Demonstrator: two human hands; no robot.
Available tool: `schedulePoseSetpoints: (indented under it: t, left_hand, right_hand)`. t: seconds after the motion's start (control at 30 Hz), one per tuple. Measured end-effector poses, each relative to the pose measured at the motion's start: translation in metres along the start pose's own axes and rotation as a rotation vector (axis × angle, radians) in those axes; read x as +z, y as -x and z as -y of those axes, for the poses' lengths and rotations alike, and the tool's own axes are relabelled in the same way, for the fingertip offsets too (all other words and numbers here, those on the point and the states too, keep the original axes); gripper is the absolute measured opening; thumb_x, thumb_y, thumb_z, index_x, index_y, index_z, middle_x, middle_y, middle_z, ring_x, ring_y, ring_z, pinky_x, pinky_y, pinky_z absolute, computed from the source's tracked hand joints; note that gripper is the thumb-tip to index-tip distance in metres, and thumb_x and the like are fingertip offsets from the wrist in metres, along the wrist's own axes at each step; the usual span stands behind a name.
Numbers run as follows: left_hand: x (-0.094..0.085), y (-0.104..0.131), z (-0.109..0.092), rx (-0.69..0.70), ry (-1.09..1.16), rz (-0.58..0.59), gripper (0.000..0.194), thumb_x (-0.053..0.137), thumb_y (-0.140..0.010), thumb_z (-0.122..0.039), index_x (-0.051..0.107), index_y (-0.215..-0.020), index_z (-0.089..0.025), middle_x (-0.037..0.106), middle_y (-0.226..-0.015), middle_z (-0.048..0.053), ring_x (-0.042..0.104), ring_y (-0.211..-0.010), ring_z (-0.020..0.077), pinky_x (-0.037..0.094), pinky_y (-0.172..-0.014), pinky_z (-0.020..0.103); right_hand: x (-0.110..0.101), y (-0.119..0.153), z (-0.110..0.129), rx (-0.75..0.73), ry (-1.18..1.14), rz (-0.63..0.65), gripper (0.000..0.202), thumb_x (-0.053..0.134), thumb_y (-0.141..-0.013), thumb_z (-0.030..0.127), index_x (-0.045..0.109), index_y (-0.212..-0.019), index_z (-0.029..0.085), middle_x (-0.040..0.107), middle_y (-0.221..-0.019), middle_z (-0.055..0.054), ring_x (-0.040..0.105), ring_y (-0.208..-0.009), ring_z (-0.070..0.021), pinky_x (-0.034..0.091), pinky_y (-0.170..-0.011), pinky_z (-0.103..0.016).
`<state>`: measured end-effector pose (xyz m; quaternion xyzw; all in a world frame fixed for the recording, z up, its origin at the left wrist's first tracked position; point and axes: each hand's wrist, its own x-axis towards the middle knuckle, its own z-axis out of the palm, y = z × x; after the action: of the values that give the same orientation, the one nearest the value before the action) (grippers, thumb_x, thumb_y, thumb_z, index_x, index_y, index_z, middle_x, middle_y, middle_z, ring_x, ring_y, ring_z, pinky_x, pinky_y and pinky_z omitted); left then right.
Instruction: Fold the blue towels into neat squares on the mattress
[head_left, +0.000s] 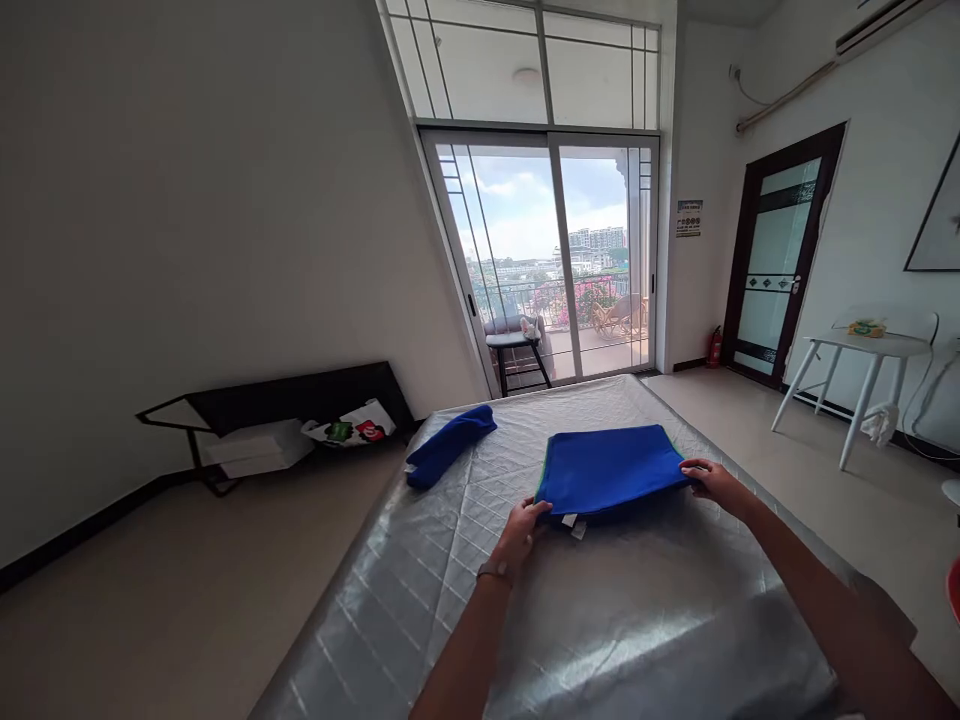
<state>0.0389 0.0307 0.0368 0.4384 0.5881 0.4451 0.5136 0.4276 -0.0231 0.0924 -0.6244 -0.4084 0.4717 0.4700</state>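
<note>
A flat blue fabric piece with green edging (pixel 611 468) lies over the mattress, its near edge lifted a little. White tags hang from that near edge. My left hand (pixel 519 535) pinches its near left corner, a band around the wrist. At the near right corner, the fingers of my right hand (pixel 712 482) are closed on the same fabric. To the left, a second blue cloth, folded long and narrow (pixel 450 445), rests on the mattress, apart from both hands. Whether the held piece is folded or a bag, I cannot tell.
The mattress (pixel 420 560) has a shiny silver plastic-like cover. Left of it stands a low black rack (pixel 292 395) with a white box (pixel 259 450) and a printed bag (pixel 352 425). A white table (pixel 870 342) stands right, a black stool (pixel 514 342) by the sliding door.
</note>
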Motion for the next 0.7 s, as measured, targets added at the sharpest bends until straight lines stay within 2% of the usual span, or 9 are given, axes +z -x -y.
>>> schedulePoseSetpoints:
  t: [0.1, 0.17, 0.2, 0.27, 0.37, 0.4, 0.5, 0.63, 0.7]
  left_hand:
    - [-0.003, 0.016, 0.011, 0.072, -0.081, -0.062, 0.050, 0.086, -0.064, -0.040, 0.058, -0.100, -0.019, 0.069, -0.087, 0.003, 0.071, -0.086, 0.0226, 0.056, -0.078, 0.034]
    - [-0.006, 0.026, 0.017, 0.126, -0.129, -0.125, 0.053, 0.086, -0.064, -0.042, 0.058, -0.103, -0.019, 0.068, -0.095, 0.006, 0.070, -0.094, 0.0252, 0.055, -0.084, 0.039]
    - [-0.008, 0.032, 0.020, 0.169, -0.154, -0.158, 0.052, 0.084, -0.066, -0.042, 0.059, -0.104, -0.019, 0.066, -0.102, 0.007, 0.069, -0.101, 0.0271, 0.054, -0.090, 0.042]
    - [-0.011, 0.043, 0.025, 0.341, -0.265, -0.180, 0.042, 0.079, -0.072, -0.042, 0.062, -0.105, -0.021, 0.063, -0.114, 0.011, 0.062, -0.116, 0.0304, 0.049, -0.101, 0.048]
    - [-0.011, 0.056, 0.027, 0.687, -0.600, -0.032, 0.033, 0.075, -0.077, -0.038, 0.067, -0.107, -0.025, 0.063, -0.123, 0.011, 0.056, -0.125, 0.0314, 0.043, -0.110, 0.049]
    - [-0.008, 0.059, 0.026, 0.760, -0.720, 0.033, 0.034, 0.076, -0.077, -0.037, 0.068, -0.108, -0.026, 0.064, -0.125, 0.011, 0.056, -0.125, 0.0313, 0.042, -0.110, 0.048]
    - [0.008, 0.062, 0.016, 0.814, -0.950, 0.111, 0.046, 0.080, -0.074, -0.041, 0.068, -0.116, -0.026, 0.063, -0.133, 0.012, 0.057, -0.125, 0.0326, 0.042, -0.111, 0.046]
    - [0.048, 0.060, 0.006, 0.820, -1.067, 0.089, 0.069, 0.081, -0.072, -0.051, 0.060, -0.133, -0.026, 0.061, -0.137, 0.013, 0.052, -0.131, 0.0362, 0.038, -0.113, 0.050]
    - [0.067, 0.059, 0.006, 0.787, -1.103, 0.062, 0.067, 0.077, -0.077, -0.047, 0.057, -0.137, -0.026, 0.062, -0.135, 0.013, 0.054, -0.129, 0.0360, 0.040, -0.110, 0.050]
  right_hand:
    - [-0.008, 0.017, -0.011, 0.023, 0.050, -0.001, 0.023, 0.076, -0.076, 0.034, 0.072, -0.095, 0.022, 0.057, -0.068, 0.005, 0.052, -0.053, -0.0081, 0.052, -0.058, -0.022]
    - [-0.012, 0.022, -0.018, 0.033, 0.085, 0.008, 0.023, 0.076, -0.076, 0.035, 0.073, -0.095, 0.023, 0.057, -0.069, 0.005, 0.053, -0.053, -0.0082, 0.053, -0.059, -0.022]
    - [-0.013, 0.023, -0.022, 0.034, 0.109, 0.008, 0.023, 0.076, -0.076, 0.036, 0.073, -0.095, 0.023, 0.057, -0.069, 0.004, 0.054, -0.054, -0.0085, 0.053, -0.060, -0.022]
    - [-0.013, 0.022, -0.029, 0.044, 0.168, -0.005, 0.024, 0.078, -0.076, 0.037, 0.072, -0.094, 0.022, 0.058, -0.069, 0.004, 0.056, -0.056, -0.0096, 0.054, -0.060, -0.023]
    - [-0.013, 0.020, -0.037, 0.078, 0.212, -0.014, 0.024, 0.080, -0.074, 0.037, 0.072, -0.089, 0.021, 0.062, -0.071, 0.002, 0.059, -0.058, -0.0116, 0.056, -0.059, -0.025]
    - [-0.013, 0.019, -0.037, 0.079, 0.197, -0.012, 0.023, 0.081, -0.074, 0.037, 0.072, -0.088, 0.021, 0.063, -0.073, 0.001, 0.060, -0.058, -0.0119, 0.057, -0.059, -0.025]
    - [-0.013, 0.021, -0.028, 0.037, 0.076, -0.010, 0.020, 0.079, -0.076, 0.036, 0.073, -0.090, 0.022, 0.068, -0.082, -0.001, 0.062, -0.059, -0.0116, 0.058, -0.062, -0.025]
    - [-0.004, 0.019, 0.005, -0.053, -0.060, 0.011, 0.014, 0.074, -0.080, 0.032, 0.075, -0.091, 0.023, 0.071, -0.094, -0.002, 0.063, -0.063, -0.0106, 0.060, -0.065, -0.023]
    - [0.004, 0.015, 0.026, -0.097, -0.073, 0.024, 0.012, 0.074, -0.081, 0.034, 0.075, -0.088, 0.024, 0.073, -0.097, -0.003, 0.065, -0.067, -0.0116, 0.061, -0.066, -0.023]
